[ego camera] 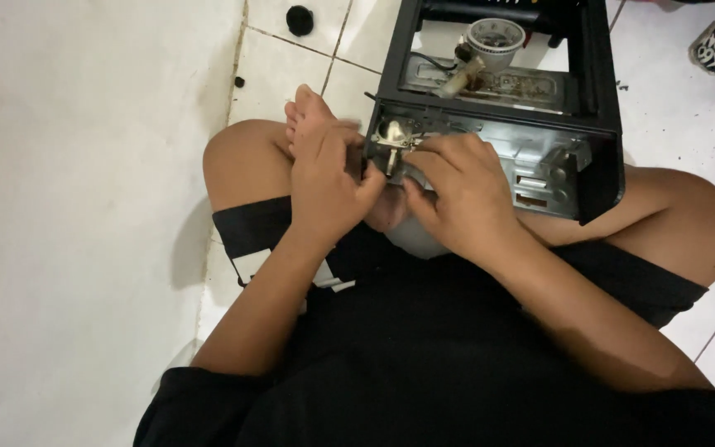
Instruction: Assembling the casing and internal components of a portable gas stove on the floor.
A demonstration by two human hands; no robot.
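Now both hands meet at the black stove casing; left hand and right hand pinch its metal valve fitting.

I see the opened stove casing resting across my crossed legs, its metal panel toward me; my left hand and right hand meet at the valve fitting on its left end; the burner cup sits inside, farther back; a knob lies on the floor beyond, left.
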